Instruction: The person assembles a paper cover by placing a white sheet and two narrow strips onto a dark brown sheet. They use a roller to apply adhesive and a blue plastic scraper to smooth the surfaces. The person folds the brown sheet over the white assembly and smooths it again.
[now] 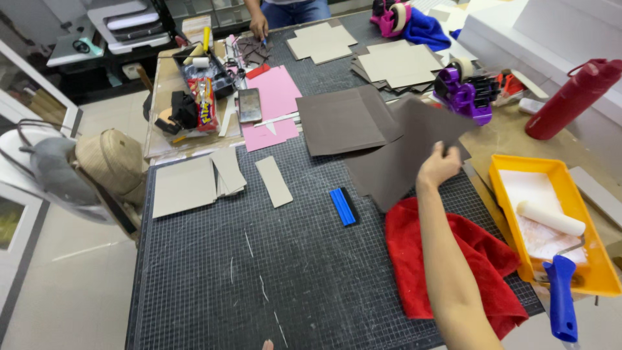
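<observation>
Above red cloth (pixel 453 259), right hand (pixel 438 166) pinches matte brown sheet (pixel 405 152) (floppy).

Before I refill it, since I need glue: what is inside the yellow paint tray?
Inside the yellow paint tray lies a white paint roller with a blue handle on whitish residue; what is under the roller is hidden.

Your right hand (pixel 438 166) grips a dark brown sheet (pixel 405 155) by its edge, lifted & tilted over the cutting mat (pixel 259 272). Red cloth (pixel 453 259) lies under your forearm, blue scraper (pixel 343 206) just left of it. Yellow tray (pixel 502 178) w/ paint roller (pixel 551 218) sits at right. Only a fingertip of your left hand (pixel 267 345) shows at bottom edge. Another person's hand (pixel 259 27) works at far end.
</observation>
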